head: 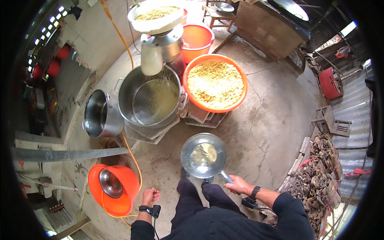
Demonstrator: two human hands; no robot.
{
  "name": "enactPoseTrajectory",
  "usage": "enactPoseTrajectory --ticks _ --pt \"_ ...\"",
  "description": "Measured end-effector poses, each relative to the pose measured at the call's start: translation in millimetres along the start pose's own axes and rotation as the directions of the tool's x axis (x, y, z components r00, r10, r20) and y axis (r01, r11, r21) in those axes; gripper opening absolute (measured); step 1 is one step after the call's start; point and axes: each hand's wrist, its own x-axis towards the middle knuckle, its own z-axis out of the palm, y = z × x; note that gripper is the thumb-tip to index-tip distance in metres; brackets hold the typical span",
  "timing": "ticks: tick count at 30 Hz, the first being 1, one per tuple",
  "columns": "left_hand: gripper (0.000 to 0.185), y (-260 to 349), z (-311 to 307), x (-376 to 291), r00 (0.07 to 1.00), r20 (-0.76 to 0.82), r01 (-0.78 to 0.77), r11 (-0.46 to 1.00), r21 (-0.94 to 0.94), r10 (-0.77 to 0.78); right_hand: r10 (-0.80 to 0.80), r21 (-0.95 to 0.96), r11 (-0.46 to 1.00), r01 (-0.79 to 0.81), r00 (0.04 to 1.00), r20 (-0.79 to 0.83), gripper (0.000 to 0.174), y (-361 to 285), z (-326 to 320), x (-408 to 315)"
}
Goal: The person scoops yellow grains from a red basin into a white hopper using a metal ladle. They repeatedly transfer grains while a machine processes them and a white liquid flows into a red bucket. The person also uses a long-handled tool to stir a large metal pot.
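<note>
My right hand [237,184] is closed around the handle of a round metal pan [187,156]. A little pale residue or liquid shows in the pan's bottom, above my feet. My left hand [151,195] hangs at the lower left, holding nothing, its fingers apart. Nearest to it is an orange plastic tub [129,192] with a steel bowl [111,183] inside. Ahead, a grinding machine [166,45] carries a white hopper [156,27] with yellowish grains or beans. Pale matter falls from its white spout [151,60] into a large steel pot [132,90].
An orange basin [186,87] of golden grains or beans stands right of the pot on blocks. Orange buckets [196,54] are behind it. Another steel pot [112,120] stands left. A yellow hose [132,151] crosses the floor. Chopped wood [315,174] is heaped at right.
</note>
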Motion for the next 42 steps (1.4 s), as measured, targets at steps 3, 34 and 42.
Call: enactPoseTrajectory --ticks 3,34,42 --pt "0.017 42 70 -2 0.998 0.06 0.019 1.0 0.024 -0.02 -0.019 0.12 0.992 0.033 0.993 -0.114 0.026 18 -84 -18" --pt "0.055 517 796 -1 0.897 0.388 -0.012 0.888 -0.46 0.213 0.021 0.396 0.916 0.063 0.979 -0.204 0.018 -143 -842 213" --pt "0.053 633 880 77 0.897 0.395 0.052 0.839 -0.541 0.2 -0.026 0.496 0.866 0.059 0.997 -0.072 0.018 -263 -933 389"
